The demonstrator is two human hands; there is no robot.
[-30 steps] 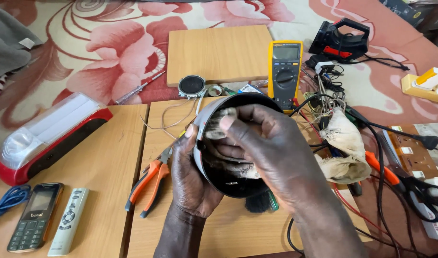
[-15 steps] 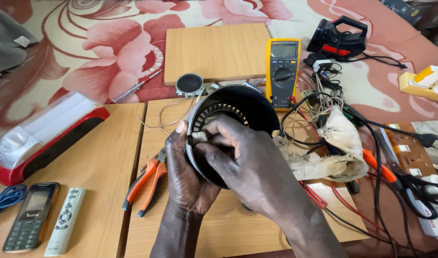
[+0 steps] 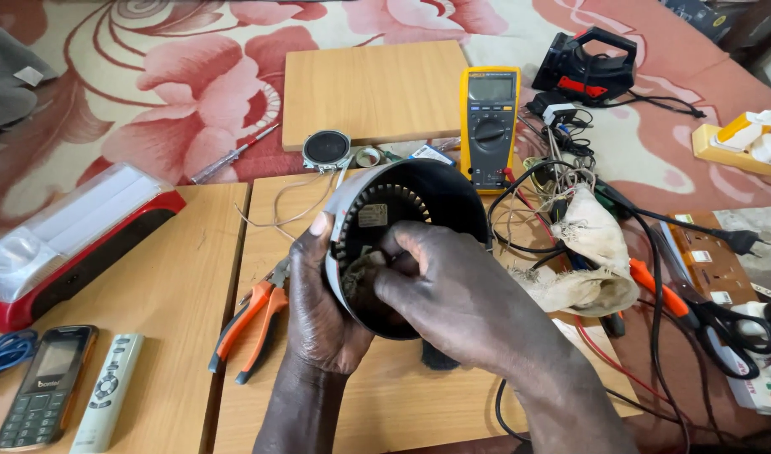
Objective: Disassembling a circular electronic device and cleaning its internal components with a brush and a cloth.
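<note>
- Soft, even daylight fills the scene; the picture is bright with no dim corner.
- Shadows are faint and short, and the darkest patch sits inside the round black plastic housing (image 3: 402,244) at the centre.
- A mild sheen lies on the clear cover of the red and white plastic lamp (image 3: 70,240) at nine o'clock, and on the pale wooden board (image 3: 373,92) at twelve o'clock.
- The yellow multimeter (image 3: 489,126) at one o'clock is sharp enough to show its dial.
- The right hand (image 3: 461,294) is slightly smeared at the fingers.
- Straight edges bow a little toward the corners, as with a wide lens.
- The white extension block (image 3: 768,370) at four o'clock is cut by the frame.
</note>
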